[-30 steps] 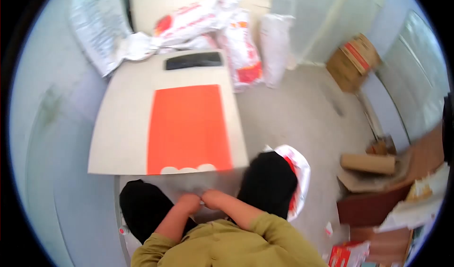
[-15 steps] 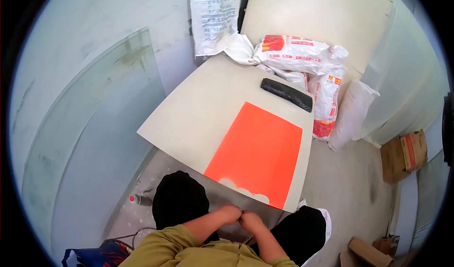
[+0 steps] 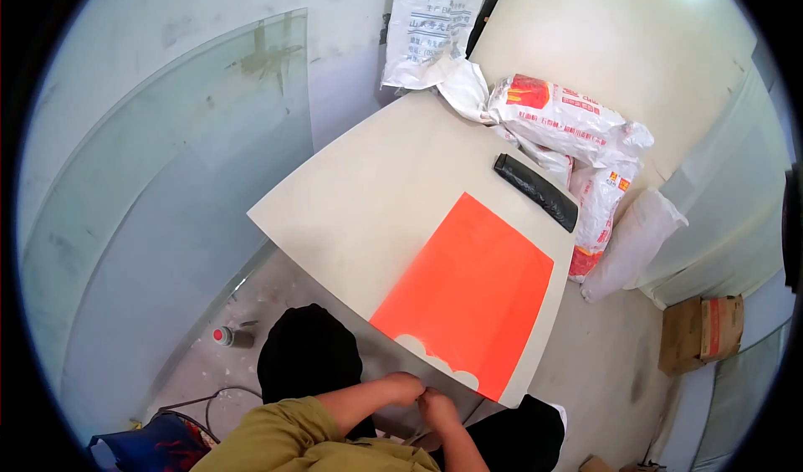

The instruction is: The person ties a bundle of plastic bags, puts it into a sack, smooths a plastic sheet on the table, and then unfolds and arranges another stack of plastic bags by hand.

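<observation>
My left hand (image 3: pixel 405 387) and my right hand (image 3: pixel 437 408) are together between my knees, just below the front edge of the pale board (image 3: pixel 360 196). Both have their fingers curled and closed, nearly touching; whatever they hold, if anything, is too small or hidden to make out. An orange-red sheet (image 3: pixel 477 296) with a scalloped front edge lies on the board, near my hands. Behind it on the board is a black plastic-wrapped roll (image 3: pixel 536 192).
White and red sacks (image 3: pixel 560 119) lie behind the board. A glass panel (image 3: pixel 184 171) leans at the left wall. A bottle with a red cap (image 3: pixel 232 337) and a blue bag (image 3: pixel 150 445) are at lower left. Cardboard boxes (image 3: pixel 701 335) stand at the right.
The view has turned, so the board and sheet appear rotated and shifted to the right. My hands stay close together between my knees. The bottle and blue bag show more clearly at lower left.
</observation>
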Demonstrator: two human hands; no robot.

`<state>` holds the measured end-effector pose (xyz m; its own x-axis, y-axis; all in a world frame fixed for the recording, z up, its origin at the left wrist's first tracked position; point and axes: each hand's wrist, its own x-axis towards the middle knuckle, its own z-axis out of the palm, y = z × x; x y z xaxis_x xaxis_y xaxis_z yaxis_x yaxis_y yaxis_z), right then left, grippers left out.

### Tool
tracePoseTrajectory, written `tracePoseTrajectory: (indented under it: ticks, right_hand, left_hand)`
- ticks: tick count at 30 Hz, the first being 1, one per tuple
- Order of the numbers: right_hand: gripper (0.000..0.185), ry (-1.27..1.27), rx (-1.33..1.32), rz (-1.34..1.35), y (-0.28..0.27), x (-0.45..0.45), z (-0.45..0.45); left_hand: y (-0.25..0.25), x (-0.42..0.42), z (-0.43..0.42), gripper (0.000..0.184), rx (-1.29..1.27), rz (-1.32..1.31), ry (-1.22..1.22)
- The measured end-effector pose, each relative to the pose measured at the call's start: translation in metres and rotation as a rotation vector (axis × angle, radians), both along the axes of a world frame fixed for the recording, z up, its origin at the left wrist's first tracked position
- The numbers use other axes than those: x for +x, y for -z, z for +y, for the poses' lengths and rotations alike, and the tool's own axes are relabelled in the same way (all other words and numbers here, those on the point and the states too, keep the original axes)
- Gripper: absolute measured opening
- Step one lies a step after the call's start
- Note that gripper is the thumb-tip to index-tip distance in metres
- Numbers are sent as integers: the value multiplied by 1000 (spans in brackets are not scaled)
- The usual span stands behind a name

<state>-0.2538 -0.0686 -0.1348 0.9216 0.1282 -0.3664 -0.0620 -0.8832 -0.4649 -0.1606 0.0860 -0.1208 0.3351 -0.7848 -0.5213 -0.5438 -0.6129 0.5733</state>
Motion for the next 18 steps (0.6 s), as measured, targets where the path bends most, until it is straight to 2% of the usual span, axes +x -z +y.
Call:
tracePoseTrajectory:
  ticks: [3, 12, 18]
  right_hand:
    - [24, 88, 27, -39, -11, 3, 5]
    - [22, 4, -6, -31, 3, 2, 1]
    - [20, 82, 64, -98, -12, -1, 5]
  left_hand:
    - [11, 3, -2, 23, -64, -32, -18]
    - [-1, 2, -1, 22, -22, -44, 70]
    - [-1, -4, -2, 24, -41, -68, -4]
